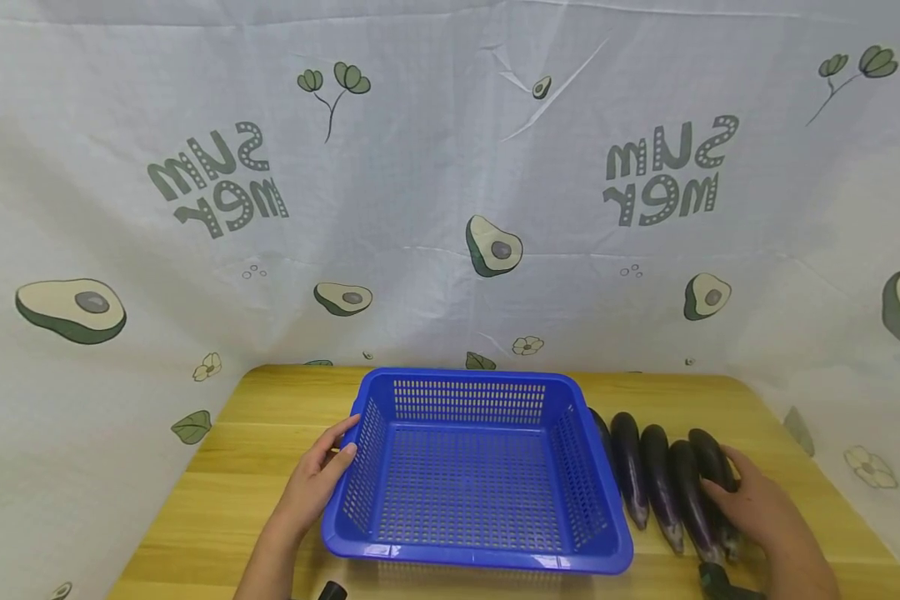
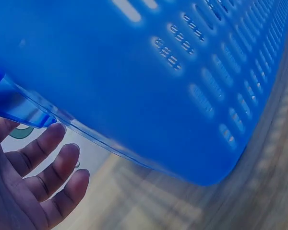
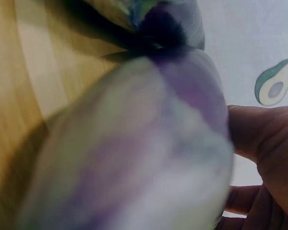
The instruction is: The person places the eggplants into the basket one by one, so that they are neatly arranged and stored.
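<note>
A blue plastic basket [image 1: 468, 558] with slotted walls stands mid-table, its mesh floor showing. My left hand [image 1: 311, 483] is at its left side, thumb and index fingertips touching the rim. Seen from the left wrist, the other fingers [image 2: 69, 158] are loosely bent beside the basket wall [image 2: 110, 86]. To the basket's right, several dark purple eggplants [image 1: 658, 475] lie side by side. My right hand [image 1: 753, 500] grips the rightmost eggplant [image 1: 708, 450], thumb across its near side. In the right wrist view, a blurred eggplant [image 3: 144, 153] fills the middle and partly hides the fingers.
Under everything is a wood-grain table [image 1: 270, 425]. A white cloth [image 1: 435, 167] printed with avocados and lettering hangs behind it and along both sides. Dark strap-like pieces [image 1: 720, 581] show near the wrists at the bottom edge.
</note>
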{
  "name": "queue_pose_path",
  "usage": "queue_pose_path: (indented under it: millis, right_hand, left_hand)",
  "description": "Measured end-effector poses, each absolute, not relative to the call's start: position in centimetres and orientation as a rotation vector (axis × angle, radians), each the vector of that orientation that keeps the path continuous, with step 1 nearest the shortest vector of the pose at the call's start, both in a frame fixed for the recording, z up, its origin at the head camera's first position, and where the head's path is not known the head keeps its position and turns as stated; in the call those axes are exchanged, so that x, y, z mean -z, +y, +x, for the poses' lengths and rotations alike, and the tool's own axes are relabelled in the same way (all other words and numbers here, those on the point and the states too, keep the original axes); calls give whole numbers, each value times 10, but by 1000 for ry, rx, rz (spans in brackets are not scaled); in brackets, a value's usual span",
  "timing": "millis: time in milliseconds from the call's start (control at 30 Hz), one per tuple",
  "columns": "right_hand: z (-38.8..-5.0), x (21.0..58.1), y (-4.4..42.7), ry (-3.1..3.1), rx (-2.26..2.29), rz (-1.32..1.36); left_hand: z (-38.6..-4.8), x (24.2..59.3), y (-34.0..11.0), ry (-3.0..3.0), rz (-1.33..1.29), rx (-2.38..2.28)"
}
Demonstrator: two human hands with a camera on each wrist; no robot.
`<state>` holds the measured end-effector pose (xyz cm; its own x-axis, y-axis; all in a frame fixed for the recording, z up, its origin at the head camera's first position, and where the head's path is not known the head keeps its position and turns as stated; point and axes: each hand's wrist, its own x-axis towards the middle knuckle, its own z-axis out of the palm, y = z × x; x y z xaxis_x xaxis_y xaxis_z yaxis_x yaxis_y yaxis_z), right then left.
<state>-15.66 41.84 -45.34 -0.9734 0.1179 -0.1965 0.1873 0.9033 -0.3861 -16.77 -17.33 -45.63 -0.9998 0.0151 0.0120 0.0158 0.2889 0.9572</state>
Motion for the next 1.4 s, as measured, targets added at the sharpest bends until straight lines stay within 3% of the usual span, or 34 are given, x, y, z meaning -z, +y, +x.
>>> queue_pose_path:
  millis: [633,1000,1400]
  right_hand:
    - [-153,438,418,2882,653,291]
    - [-153,408,390,2891,803,352]
    - [-148,390,356,2999,851,214]
  left_hand:
    - [-167,457,-173,-2514,-29,1894]
    - [-168,458,-173,-2515,-17,1901]
    - [-167,459,-172,-2527,-15,1879]
